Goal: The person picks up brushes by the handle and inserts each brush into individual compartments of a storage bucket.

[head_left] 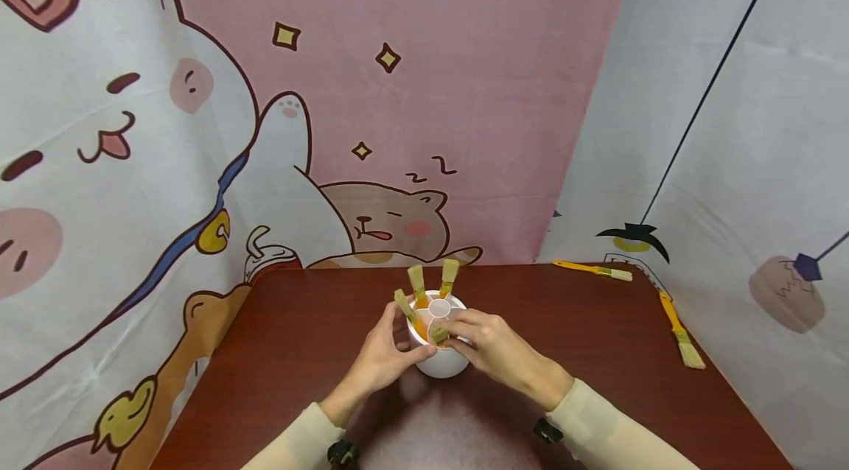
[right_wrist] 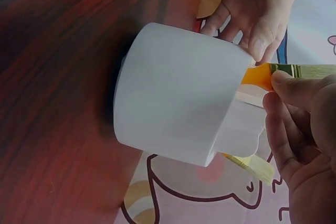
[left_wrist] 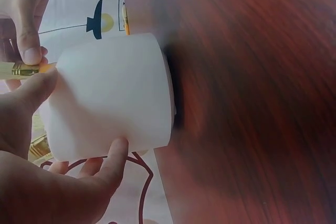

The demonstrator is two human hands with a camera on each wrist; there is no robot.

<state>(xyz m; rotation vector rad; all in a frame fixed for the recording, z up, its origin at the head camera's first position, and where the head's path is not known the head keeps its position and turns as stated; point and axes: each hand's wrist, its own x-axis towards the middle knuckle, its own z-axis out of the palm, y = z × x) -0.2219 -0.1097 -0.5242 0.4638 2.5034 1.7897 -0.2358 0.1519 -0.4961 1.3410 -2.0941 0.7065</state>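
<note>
- My left hand (head_left: 388,347) is cupped round the white pot (head_left: 443,365), thumb at the rim, likely to steady it on the table (head_left: 318,337).
- My right hand (head_left: 487,341) pinches a brush (right_wrist: 289,68) at its metal band, probably for control while the handle sits inside the pot's near rim.
- That brush's long axis runs nearly upright, bristles up, handle down.
- Three other brushes (head_left: 416,284) stand bristles up in the pot, seemingly kept separate by its dividers.
</note>
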